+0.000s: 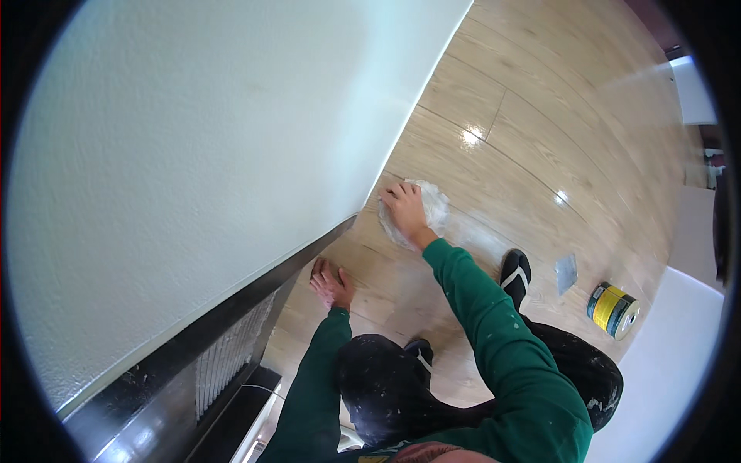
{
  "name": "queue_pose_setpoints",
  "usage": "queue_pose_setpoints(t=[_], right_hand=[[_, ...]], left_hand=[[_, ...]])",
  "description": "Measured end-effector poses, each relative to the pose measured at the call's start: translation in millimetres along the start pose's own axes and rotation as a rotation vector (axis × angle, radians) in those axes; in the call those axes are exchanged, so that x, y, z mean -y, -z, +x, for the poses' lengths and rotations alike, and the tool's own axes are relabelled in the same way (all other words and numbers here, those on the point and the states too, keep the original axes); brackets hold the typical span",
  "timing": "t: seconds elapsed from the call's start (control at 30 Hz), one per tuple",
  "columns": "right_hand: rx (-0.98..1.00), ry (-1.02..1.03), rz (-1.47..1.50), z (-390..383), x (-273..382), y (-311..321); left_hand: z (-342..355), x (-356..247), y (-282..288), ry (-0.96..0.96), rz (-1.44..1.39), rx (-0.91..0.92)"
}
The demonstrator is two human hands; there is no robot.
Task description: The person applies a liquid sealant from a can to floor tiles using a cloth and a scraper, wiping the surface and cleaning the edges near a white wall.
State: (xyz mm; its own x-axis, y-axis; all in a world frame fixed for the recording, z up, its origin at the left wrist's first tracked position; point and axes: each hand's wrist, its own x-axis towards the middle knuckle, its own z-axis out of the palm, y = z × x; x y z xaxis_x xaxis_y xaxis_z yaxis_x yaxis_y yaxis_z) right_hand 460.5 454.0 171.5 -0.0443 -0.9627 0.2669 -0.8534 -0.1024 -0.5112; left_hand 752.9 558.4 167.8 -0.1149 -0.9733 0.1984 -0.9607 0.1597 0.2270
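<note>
My right hand (406, 210) presses down on a crumpled, whitish cloth (437, 207) spread on the wood-look floor, close to the foot of the white wall. Part of the cloth is hidden under the palm, and its edges show around the hand. My left hand (332, 286) rests on the floor with its fingers apart, beside the dark wall end. Nothing shows in it. Both arms are in green sleeves, the right one flecked with white spots.
The white wall (216, 131) takes up the left side. Below it stands a dark frame with a ribbed grey panel (231, 351). A tin with a yellow label (611, 309) lies on the floor at right, near a small translucent sheet (566, 273). My shoes (515, 276) are close by.
</note>
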Motion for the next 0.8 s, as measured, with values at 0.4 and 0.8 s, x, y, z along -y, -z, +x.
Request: queue_pose_setpoints(t=[0.4, 0.8], right_hand=[[-0.113, -0.045, 0.088, 23, 1, 1], [-0.024, -0.185, -0.030, 41, -4, -11]], left_hand=[[-1, 2, -2, -0.022, -0.002, -0.017], [-1, 2, 6, 0.012, -0.018, -0.002]])
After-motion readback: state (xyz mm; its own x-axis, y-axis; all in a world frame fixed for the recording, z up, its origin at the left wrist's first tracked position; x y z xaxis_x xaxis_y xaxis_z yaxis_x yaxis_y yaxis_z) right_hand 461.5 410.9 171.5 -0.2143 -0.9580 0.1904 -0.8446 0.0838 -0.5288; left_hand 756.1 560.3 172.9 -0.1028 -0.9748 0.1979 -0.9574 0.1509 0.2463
